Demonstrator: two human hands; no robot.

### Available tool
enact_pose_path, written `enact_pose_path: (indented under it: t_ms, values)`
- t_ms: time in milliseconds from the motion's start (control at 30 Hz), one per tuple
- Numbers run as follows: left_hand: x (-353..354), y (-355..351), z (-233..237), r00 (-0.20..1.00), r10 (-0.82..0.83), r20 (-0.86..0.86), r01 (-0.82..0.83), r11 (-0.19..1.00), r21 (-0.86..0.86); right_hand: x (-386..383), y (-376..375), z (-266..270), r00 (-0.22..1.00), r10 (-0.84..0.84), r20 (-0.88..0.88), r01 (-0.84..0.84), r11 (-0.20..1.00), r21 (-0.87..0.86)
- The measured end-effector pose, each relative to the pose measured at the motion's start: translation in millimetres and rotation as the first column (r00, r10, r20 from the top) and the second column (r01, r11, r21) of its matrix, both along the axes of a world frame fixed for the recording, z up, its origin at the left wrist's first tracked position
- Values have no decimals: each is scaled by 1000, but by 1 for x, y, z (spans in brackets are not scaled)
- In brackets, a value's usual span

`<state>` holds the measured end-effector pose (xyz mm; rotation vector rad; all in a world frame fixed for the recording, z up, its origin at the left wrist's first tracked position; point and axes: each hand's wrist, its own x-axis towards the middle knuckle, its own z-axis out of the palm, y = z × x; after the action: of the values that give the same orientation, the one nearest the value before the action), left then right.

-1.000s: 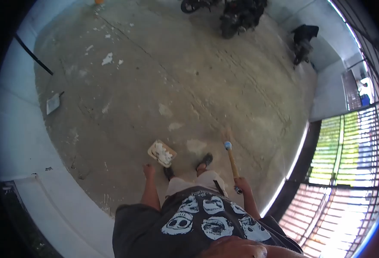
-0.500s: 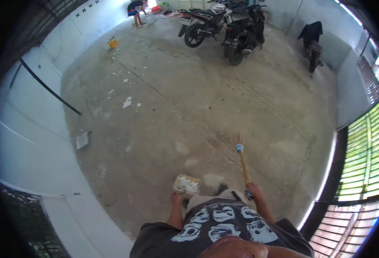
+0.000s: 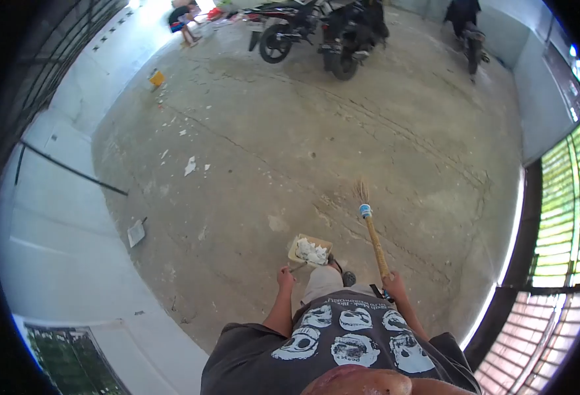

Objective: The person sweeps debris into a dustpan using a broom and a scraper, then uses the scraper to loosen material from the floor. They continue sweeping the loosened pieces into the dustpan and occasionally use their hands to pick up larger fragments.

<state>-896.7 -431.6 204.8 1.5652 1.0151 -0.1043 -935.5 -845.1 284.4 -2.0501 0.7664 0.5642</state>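
Note:
My left hand (image 3: 286, 276) is wrapped round the thin handle of a cream-coloured dustpan (image 3: 293, 251). White flakes and broken chunks (image 3: 311, 251) are heaped in its pan, which hangs in front of my legs. In my right hand (image 3: 393, 285) is a stick broom (image 3: 377, 250), gripped near the end of its tan handle. A blue-and-white band sits at the top of that handle, and the thin bristles (image 3: 362, 191) point away from me over the concrete floor.
White scraps (image 3: 190, 166) lie along the left of the floor, with a yellow container (image 3: 156, 78) beyond them. Another dustpan (image 3: 136, 232) is by the left wall. Motorcycles (image 3: 350, 41) stand at the back; a person (image 3: 182, 21) bends down at far left. A barred window (image 3: 566, 217) is to the right.
The dustpan has swung to the right and forward, my left hand moving with it. My view has shifted over the floor. The broom stays in my right hand.

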Motion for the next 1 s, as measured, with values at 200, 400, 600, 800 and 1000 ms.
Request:
enact_pose_path:
  t_ms: [200, 400, 600, 800, 1000]
  values:
    - [83, -36, -32, 985, -170, -20, 172, 977, 127, -2, -10, 71, 997, -34, -75, 29, 997, -68]
    - [171, -66, -78, 926, -368, -89, 378, 900, 217, -4, -24, 64, 980, -154, -126, 135, 980, -149]
    - [232, -119, -60, 826, -518, -221, 563, 775, 288, 7, 1, 111, 918, -377, -125, 358, 921, -151]
    - [255, -147, -57, 766, -592, -249, 642, 719, 266, 27, 8, 146, 888, -398, -230, 379, 917, -123]
    - [286, -129, -56, 702, -623, -346, 702, 689, 182, 81, 20, 161, 950, -112, -292, 39, 969, -246]
